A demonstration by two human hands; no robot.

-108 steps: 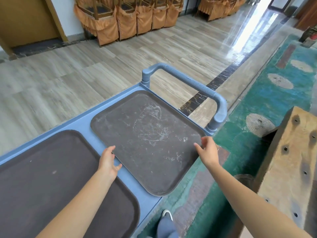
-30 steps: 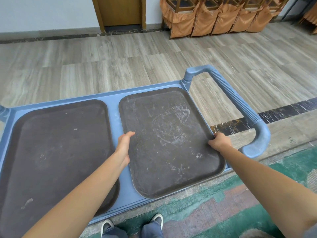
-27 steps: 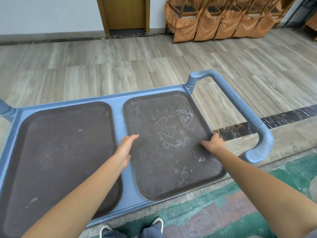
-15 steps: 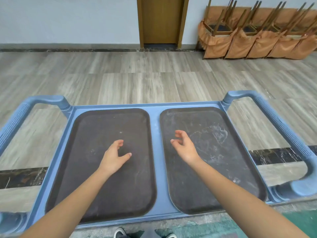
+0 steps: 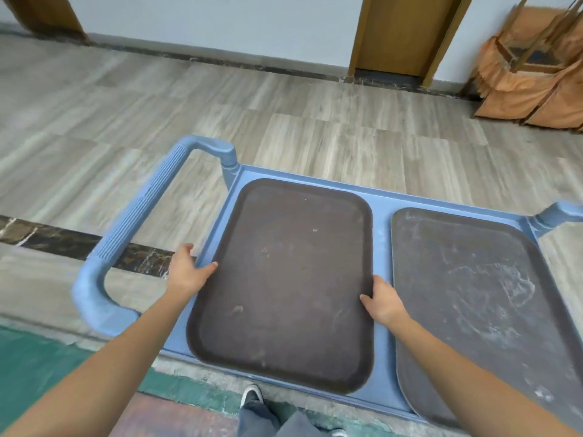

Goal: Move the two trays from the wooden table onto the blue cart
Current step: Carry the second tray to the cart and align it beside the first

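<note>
Shoes (image 5: 252,397) and trouser legs show at six o'clock, on green carpet (image 5: 41,367). Just beyond, our forearms reach up from the lower corners to the dark tray (image 5: 284,279), which lies flat on the blue cart (image 5: 381,244) at the centre. Our left hand (image 5: 189,272) sits at the tray's nine o'clock edge, thumb laid over the rim and fingers down the outer side, gripping it. Our right hand (image 5: 383,302) holds the three o'clock edge the same way, thumb on the rim, fingers tucked into the gap beside the scuffed tray (image 5: 479,298). That second tray lies at three o'clock on the same cart, close beside the first but apart from it, a blue strip between them. At nine o'clock the cart's ribbed handle (image 5: 138,216) curves away from the deck. Farther off, wood-look floor (image 5: 284,121) runs to a white wall, with a door (image 5: 400,33) at one o'clock and orange-covered chairs (image 5: 533,74) at two o'clock.
</note>
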